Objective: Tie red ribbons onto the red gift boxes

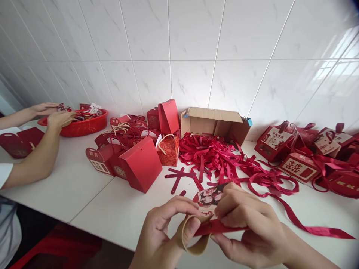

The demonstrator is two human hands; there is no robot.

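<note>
Close in front of me, both my hands are at a small red gift box point(207, 200) with a printed picture on its side. My left hand point(161, 224) is closed on a curled tan strip point(183, 239), its thumb inside the loop and its fingertips against the box. One part of the strip touches the red edge of the box; how it is joined there I cannot tell. My right hand point(249, 220) pinches the box from the right, fingers above and thumb below. Just beyond lie several flat dark red strips point(176, 179) with holes at their ends.
A pile of crimson ribbons point(215, 157) spills from an open cardboard box point(215, 112) by the tiled wall. Red boxes point(141, 164) stand left of it; ribboned boxes point(300, 168) stand right. At far left, another person's hands point(57, 118) reach over a red basin point(84, 129) of small packets.
</note>
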